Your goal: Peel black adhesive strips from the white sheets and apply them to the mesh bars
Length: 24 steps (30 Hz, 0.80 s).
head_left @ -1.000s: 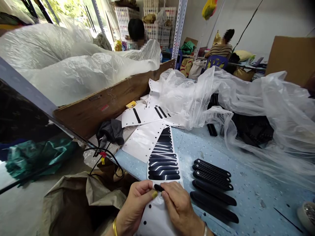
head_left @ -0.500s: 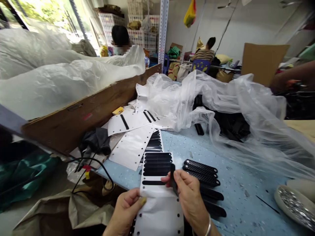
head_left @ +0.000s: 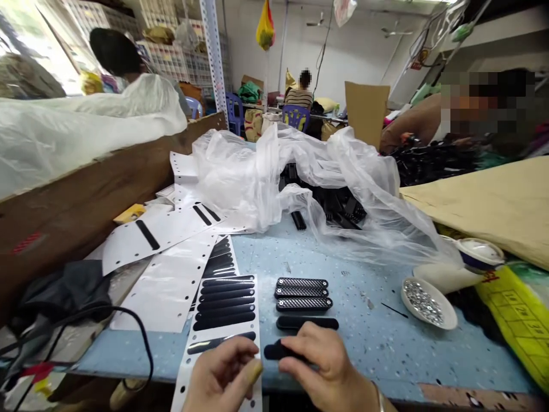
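My right hand (head_left: 321, 357) pinches a plain black strip-like piece with rounded ends (head_left: 273, 350), low over the front of the table. Whether a thin sticker lies on top of it, I cannot tell. My left hand (head_left: 229, 369) is over the white backing sheet (head_left: 182, 380), fingers curled in and thumb against them; what they hold, if anything, is hidden. Black strip stickers (head_left: 225, 306) lie in a row on that sheet. Just beyond my right hand rests another plain black piece (head_left: 306, 323), below several textured black pieces (head_left: 302, 293) with metal dots at their ends.
White sheets (head_left: 158, 286) overlap at the left, near a wooden board (head_left: 107, 177). Crumpled clear plastic (head_left: 240, 183) covers black parts at the back. A bowl of small metal pieces (head_left: 429, 303) stands right. A black cable (head_left: 146, 337) loops at the left front. Other people sit beyond.
My right hand has lowered from the sticker sheet to a plain black piece on the table. My left hand's fingers have curled in over the sheet. The view has turned right.
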Each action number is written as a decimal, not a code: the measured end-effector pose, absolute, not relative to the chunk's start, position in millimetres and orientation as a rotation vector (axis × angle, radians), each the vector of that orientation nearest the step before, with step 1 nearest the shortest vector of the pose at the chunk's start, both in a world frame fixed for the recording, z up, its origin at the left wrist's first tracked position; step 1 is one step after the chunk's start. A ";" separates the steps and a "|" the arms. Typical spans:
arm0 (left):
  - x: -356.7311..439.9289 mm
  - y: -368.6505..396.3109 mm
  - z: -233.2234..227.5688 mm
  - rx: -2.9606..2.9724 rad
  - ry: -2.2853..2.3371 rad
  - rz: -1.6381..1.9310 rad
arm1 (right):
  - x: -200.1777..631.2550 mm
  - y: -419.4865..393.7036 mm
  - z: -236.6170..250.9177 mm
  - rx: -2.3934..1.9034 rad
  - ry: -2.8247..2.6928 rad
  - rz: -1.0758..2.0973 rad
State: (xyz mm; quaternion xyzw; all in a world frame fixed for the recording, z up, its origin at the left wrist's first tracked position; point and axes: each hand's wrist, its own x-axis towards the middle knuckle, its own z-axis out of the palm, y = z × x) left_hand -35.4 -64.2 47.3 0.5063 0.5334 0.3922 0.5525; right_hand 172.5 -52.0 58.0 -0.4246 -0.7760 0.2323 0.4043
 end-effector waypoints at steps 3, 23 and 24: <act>-6.5 -47.0 48.6 0.980 1.060 0.800 | 177.5 -58.5 54.5 -1.085 -1.972 0.435; -8.6 25.5 24.9 1.756 1.412 0.833 | 265.9 -27.8 42.5 -1.363 -1.798 0.471; -9.5 28.5 23.6 1.866 1.388 0.772 | 272.1 -26.1 42.1 -1.403 -1.779 0.575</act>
